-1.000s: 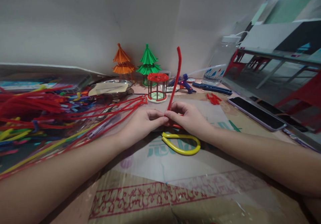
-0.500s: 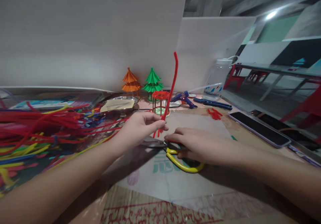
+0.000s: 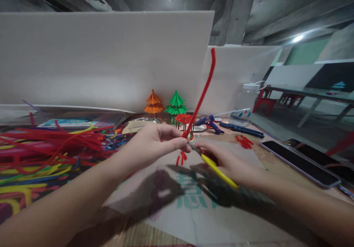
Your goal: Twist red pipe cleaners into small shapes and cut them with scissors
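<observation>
A long red fuzzy pipe cleaner (image 3: 201,94) is pinched near its lower end by the left hand (image 3: 155,143). It is held above the cardboard-covered worktop (image 3: 177,221) at centre, tilted up to the right. Yellow-handled metal scissors (image 3: 218,171) are gripped in the right hand (image 3: 231,162), with the blade tips just beside the pinched end. Short red cut pieces (image 3: 181,157) are seen just below the left fingertips; lying or falling cannot be told. A pile of mixed coloured pipe cleaners (image 3: 55,143) is spread at left. A small orange tree model (image 3: 153,103) and a small green tree model (image 3: 176,105) are set far centre. A dark flat phone (image 3: 301,164) is laid at right.
</observation>
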`<control>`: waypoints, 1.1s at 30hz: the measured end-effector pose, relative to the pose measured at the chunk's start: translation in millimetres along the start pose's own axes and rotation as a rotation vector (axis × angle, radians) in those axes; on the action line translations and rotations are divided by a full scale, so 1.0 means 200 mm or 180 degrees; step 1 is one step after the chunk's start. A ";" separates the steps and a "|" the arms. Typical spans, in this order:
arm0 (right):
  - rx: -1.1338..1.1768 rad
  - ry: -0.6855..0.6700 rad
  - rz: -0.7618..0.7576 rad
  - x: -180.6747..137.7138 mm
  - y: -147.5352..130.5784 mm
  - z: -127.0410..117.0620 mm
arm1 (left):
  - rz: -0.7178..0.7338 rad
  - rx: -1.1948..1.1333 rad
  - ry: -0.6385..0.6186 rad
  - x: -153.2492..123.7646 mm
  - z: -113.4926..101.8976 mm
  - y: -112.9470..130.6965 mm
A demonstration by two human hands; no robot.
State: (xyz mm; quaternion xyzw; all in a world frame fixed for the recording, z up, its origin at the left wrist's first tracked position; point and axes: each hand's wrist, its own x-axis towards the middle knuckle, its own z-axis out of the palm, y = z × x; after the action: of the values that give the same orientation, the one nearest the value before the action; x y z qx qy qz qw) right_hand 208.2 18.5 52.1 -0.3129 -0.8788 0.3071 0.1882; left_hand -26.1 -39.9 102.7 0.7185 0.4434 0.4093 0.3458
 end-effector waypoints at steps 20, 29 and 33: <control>0.0370 -0.0065 -0.0020 -0.03 -0.04 -0.07 | 0.0040 0.0553 -0.0212 0.02 -0.04 -0.03; 0.0417 -0.0135 -0.0037 -0.05 -0.09 -0.10 | -0.0023 0.0535 -0.0210 0.02 -0.04 -0.03; 0.0063 -0.0055 -0.0035 -0.06 -0.11 -0.12 | -0.0095 0.0429 -0.0194 0.01 -0.04 -0.02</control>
State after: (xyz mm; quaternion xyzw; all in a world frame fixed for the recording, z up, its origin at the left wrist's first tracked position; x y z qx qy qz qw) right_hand 219.8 7.6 83.2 -0.3036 -0.8790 0.3175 0.1853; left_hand -33.3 -35.1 103.6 0.7456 0.4699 0.3512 0.3161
